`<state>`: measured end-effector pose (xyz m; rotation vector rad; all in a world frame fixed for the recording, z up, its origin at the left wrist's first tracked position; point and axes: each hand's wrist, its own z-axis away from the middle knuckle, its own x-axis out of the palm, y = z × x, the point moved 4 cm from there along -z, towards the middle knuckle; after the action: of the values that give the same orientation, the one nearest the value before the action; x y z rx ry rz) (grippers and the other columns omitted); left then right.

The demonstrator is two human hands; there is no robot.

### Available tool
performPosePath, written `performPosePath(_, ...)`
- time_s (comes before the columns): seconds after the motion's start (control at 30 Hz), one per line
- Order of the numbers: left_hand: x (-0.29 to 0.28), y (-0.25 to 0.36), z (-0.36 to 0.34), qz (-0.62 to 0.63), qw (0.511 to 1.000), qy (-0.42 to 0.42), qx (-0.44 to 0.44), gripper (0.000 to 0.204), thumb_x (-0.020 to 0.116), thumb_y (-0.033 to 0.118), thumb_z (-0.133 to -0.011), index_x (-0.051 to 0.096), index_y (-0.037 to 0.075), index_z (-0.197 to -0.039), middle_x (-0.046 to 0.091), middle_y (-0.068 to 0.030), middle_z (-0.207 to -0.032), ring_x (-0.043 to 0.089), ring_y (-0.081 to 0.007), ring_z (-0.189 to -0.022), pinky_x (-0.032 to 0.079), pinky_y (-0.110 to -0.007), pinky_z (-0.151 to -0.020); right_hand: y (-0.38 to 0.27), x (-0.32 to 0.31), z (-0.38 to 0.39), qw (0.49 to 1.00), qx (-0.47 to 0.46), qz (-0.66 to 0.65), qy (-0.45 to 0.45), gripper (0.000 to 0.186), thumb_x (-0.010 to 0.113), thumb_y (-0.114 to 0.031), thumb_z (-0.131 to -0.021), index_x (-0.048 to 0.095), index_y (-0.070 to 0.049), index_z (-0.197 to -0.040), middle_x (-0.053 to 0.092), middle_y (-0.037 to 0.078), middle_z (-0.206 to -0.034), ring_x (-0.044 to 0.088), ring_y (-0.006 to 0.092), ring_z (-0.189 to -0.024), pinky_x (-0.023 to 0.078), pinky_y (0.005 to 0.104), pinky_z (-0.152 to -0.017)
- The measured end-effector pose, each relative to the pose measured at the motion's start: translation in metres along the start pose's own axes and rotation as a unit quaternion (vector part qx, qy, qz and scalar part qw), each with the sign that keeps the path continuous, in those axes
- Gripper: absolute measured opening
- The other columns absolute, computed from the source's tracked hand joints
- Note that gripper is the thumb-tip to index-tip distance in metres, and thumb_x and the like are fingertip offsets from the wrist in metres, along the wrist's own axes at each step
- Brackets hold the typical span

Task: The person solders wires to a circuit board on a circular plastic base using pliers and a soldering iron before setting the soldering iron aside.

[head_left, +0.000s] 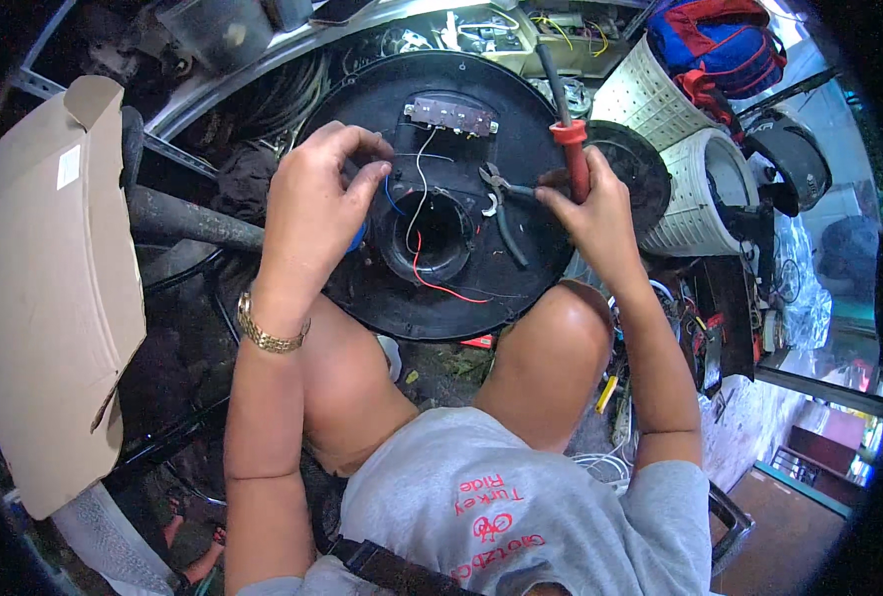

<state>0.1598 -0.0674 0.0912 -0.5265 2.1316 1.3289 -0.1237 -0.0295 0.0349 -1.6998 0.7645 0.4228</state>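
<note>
My left hand [322, 194], with a watch [268, 328] on its wrist, has thumb and forefinger pinched on a thin silvery wire [427, 156]. My right hand [595, 214] grips a soldering iron [575, 164] by its red handle, its dark barrel pointing up and away. A large round black plastic housing [362, 298] rests over my knees. On it are a narrow switch board [451, 116], a white wire [420, 189], a blue wire [392, 199] and a red wire [441, 286] around the central hole. Cutting pliers [506, 223] lie on it beside my right fingers.
Cardboard [49, 298] stands at the left beside a dark metal tube [198, 219]. White baskets [695, 189] and a blue-red bag [725, 50] are at the far right. A clutter of tools and cables [695, 333] sits right of my knee. A metal shelf edge [233, 79] runs behind the housing.
</note>
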Motion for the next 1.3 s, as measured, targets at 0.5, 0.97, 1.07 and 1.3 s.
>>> performPosePath(0.5,0.086,0.033,0.041,0.019,0.977,-0.208,0.034,0.012,0.074,0.018,-0.083,0.075,0.009,-0.091,0.07,-0.0122,-0.09,0.064,-0.0324,-0.089,0.053,-0.044,-0.076,-0.011,0.001,0.021,0.901,0.183,-0.378,-0.109,0.023,0.069,-0.025,-0.095,0.065,-0.004,-0.103,0.05,-0.004,-0.065,0.045,0.005,-0.05,0.034,0.022,-0.044)
performPosePath(0.97,0.084,0.005,0.018,0.284,0.931,-0.207,-0.1,0.024,0.063,0.02,-0.097,0.074,-0.002,-0.101,0.073,-0.011,-0.082,0.066,-0.0139,-0.071,0.051,-0.032,-0.069,-0.033,0.021,0.008,0.937,0.141,-0.276,-0.163,0.022,0.074,0.0,-0.085,0.073,0.002,-0.107,0.075,0.006,-0.1,0.067,0.0121,-0.092,0.052,0.0295,-0.087)
performPosePath(1.07,0.085,0.001,0.018,0.255,0.929,-0.232,-0.133,0.023,0.064,0.02,-0.097,0.075,0.0,-0.096,0.073,-0.0133,-0.083,0.066,-0.0149,-0.071,0.05,-0.032,-0.067,-0.036,0.021,0.008,0.94,0.119,-0.288,-0.138,0.017,0.074,0.0,-0.085,0.072,0.003,-0.102,0.075,0.007,-0.096,0.068,0.0123,-0.088,0.053,0.0299,-0.084)
performPosePath(1.3,0.069,0.012,0.014,0.127,0.989,-0.079,-0.019,0.011,0.073,0.014,-0.086,0.074,0.003,-0.087,0.072,-0.0102,-0.087,0.063,-0.0267,-0.085,0.049,-0.039,-0.082,-0.042,0.021,0.006,0.954,0.12,-0.244,-0.126,0.015,0.075,-0.002,-0.084,0.072,0.003,-0.099,0.075,0.007,-0.09,0.067,0.0111,-0.083,0.053,0.0291,-0.08)
